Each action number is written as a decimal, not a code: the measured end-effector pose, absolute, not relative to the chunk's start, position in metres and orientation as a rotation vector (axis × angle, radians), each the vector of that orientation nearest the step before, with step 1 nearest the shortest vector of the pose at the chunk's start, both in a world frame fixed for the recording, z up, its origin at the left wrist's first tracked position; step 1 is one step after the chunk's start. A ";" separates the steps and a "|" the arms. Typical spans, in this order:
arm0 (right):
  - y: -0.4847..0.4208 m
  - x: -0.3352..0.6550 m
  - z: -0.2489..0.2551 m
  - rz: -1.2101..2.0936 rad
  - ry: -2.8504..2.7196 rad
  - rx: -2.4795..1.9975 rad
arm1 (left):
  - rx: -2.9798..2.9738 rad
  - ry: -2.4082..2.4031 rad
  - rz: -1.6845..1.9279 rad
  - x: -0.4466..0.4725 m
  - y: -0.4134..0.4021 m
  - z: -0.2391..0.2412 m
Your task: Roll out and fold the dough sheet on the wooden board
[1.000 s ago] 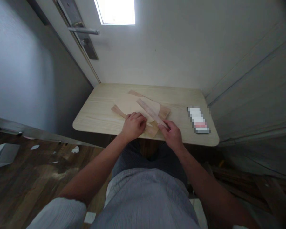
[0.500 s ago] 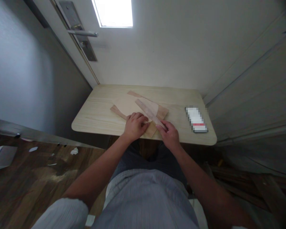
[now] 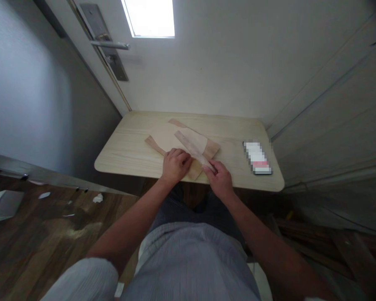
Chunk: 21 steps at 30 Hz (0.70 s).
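Note:
A thin beige sheet with darker brown bands along parts of its edges, paper or veneer by its look, lies on the light wooden table. Across it slants a long, flat, pale brown strip. My right hand grips the strip's near end between thumb and fingers. My left hand rests at the sheet's near edge, its fingers curled and closed on that edge close to the strip. Its fingertips are partly hidden. A yellowish brown piece shows between my hands.
A phone with a blurred screen lies on the table's right side. Behind the table stands a pale door with a metal handle and a bright window. Paper scraps and a white box are on the floor at left.
My right hand and the strip have shifted slightly left and towards me. My left hand stays almost in place, and the near piece between the hands has moved a little left.

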State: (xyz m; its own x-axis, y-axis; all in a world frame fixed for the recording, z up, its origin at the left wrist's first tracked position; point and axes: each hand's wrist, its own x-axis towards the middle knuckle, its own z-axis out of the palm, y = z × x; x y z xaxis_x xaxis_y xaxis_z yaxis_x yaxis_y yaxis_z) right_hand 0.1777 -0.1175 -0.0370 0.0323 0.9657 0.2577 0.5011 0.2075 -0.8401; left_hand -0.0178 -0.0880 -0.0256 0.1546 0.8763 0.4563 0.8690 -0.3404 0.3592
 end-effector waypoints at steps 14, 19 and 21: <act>-0.100 0.191 -0.018 0.725 -1.692 -1.390 | 2.321 1.719 0.935 -0.039 -0.094 -0.020; -0.094 0.195 -0.021 0.578 -1.860 -1.311 | 2.208 1.936 0.977 -0.036 -0.098 -0.023; -0.091 0.195 -0.020 0.491 -1.942 -1.284 | 2.144 2.111 0.973 -0.039 -0.101 -0.024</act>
State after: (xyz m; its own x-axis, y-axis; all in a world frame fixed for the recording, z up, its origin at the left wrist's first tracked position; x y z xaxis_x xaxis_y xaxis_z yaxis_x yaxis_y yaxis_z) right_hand 0.1951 -0.0905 -0.0204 -0.2212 0.9016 0.3718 0.6166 0.4247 -0.6630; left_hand -0.0391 -0.1005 -0.0242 -0.0808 0.8987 0.4310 0.9114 -0.1085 0.3970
